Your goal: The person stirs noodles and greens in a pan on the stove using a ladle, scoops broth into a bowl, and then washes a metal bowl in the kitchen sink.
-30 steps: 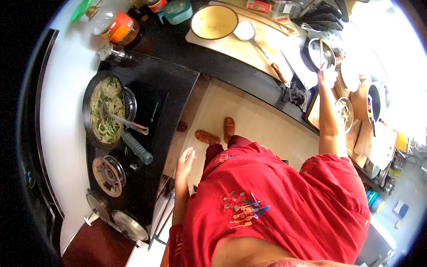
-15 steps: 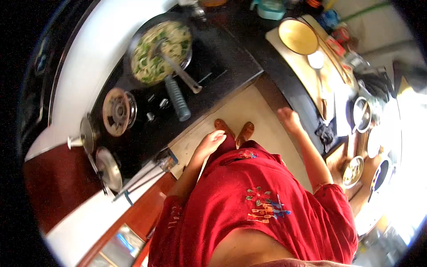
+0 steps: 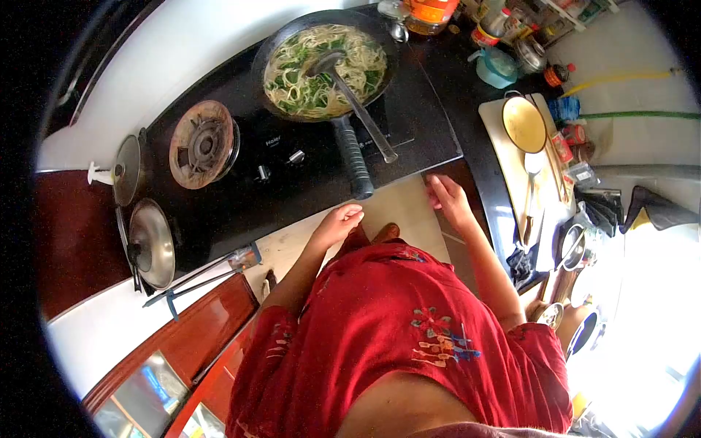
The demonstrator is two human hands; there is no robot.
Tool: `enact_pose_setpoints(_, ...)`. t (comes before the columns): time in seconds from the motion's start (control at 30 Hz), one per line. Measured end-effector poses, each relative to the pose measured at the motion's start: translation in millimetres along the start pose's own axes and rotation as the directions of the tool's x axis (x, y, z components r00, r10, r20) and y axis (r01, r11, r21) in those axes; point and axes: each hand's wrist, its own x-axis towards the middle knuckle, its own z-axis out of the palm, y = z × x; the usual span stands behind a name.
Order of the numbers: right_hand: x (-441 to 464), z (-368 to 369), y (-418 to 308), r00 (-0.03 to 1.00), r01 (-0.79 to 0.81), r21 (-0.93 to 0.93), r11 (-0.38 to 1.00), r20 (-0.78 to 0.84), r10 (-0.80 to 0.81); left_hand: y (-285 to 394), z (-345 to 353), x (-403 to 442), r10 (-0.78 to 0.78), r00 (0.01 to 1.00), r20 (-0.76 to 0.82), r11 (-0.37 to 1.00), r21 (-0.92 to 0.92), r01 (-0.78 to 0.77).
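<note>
My left hand (image 3: 339,224) is in the air just below the wok handle (image 3: 353,160), apart from it. Its fingers are loosely bent and hold nothing. To the right, my right hand (image 3: 450,201) hangs near the counter corner, empty, with its fingers half curled and slightly apart. On the back burner side sits a dark wok (image 3: 257,73) of noodles (image 3: 292,86) and green leaves in broth. A metal spatula (image 3: 358,106) rests in it, its head partly among the noodles and its handle leaning out over the rim.
Left of the wok is a bare gas burner (image 3: 204,144). Pan lids (image 3: 152,244) stand at the stove's left end. The right counter holds a cutting board (image 3: 504,139) with a yellow bowl (image 3: 523,124) and a white spoon (image 3: 534,164). An oil jug (image 3: 431,14) stands behind.
The view has swung, and I stand closer to the stove. My left hand is now near the wok handle, and my right hand has come forward to the counter corner.
</note>
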Motion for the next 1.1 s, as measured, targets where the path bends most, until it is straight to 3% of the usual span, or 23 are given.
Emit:
enact_pose_setpoints(0.07, 12, 26, -35, 0.99, 0.134, 0.037, 0.99, -0.054, -0.132, -8, -11, 2, 0.056, 0.998, -0.023, 0.998, -0.02, -0.057)
enact_pose_setpoints(0.17, 33, 58, -68, 0.951, 0.288, -0.145, 0.947, -0.077, -0.301, -13, -33, -2, 0.022, 0.996, -0.086, 1.0, 0.013, -0.021)
enact_pose_setpoints(0.27, 58, 79, -76, 0.939, 0.298, -0.247, 0.922, -0.098, -0.33, -17, -59, -15, -0.011, 0.991, -0.135, 1.0, -0.008, 0.01)
enact_pose_setpoints(0.37, 57, 95, -109, 0.988, 0.127, -0.284, 0.95, -0.048, -0.146, -29, -84, -34, -0.071, 0.975, -0.212, 0.991, -0.122, 0.045)
enact_pose_setpoints(0.5, 74, 99, -113, 0.919, 0.228, -0.592, 0.773, -0.132, -0.372, -43, -106, -61, -0.238, 0.921, -0.309, 0.944, -0.299, 0.143)
enact_pose_setpoints(0.57, 80, 88, -115, 0.872, 0.226, -0.617, 0.754, -0.216, -0.438, -53, -111, -66, -0.34, 0.872, -0.351, 0.904, -0.378, 0.2)
enact_pose_setpoints(0.6, 77, 74, -128, 0.917, 0.199, -0.537, 0.82, -0.192, -0.349, -54, -112, -68, -0.367, 0.857, -0.361, 0.895, -0.387, 0.22)
enact_pose_setpoints(0.63, 79, 61, -128, 0.886, 0.257, -0.528, 0.81, -0.206, -0.415, -53, -111, -68, -0.367, 0.854, -0.369, 0.892, -0.402, 0.209)
enact_pose_setpoints(0.7, 76, 41, -142, 0.942, 0.242, -0.289, 0.926, -0.16, -0.296, -49, -108, -68, -0.367, 0.847, -0.384, 0.884, -0.426, 0.19)
enact_pose_setpoints(0.77, 65, 35, -173, 0.981, 0.09, -0.04, 0.995, -0.168, -0.095, -49, -102, -60, -0.366, 0.849, -0.381, 0.877, -0.445, 0.179)
enact_pose_setpoints(0.93, 108, 36, -193, 0.996, 0.032, 0.171, 0.985, -0.09, -0.016, -24, -86, -39, -0.285, 0.886, -0.365, 0.882, -0.461, 0.094)
enact_pose_setpoints(1.1, 147, 61, -200, 1.0, -0.031, 0.202, 0.979, 0.009, 0.03, -20, -79, -29, -0.257, 0.889, -0.38, 0.886, -0.459, 0.06)
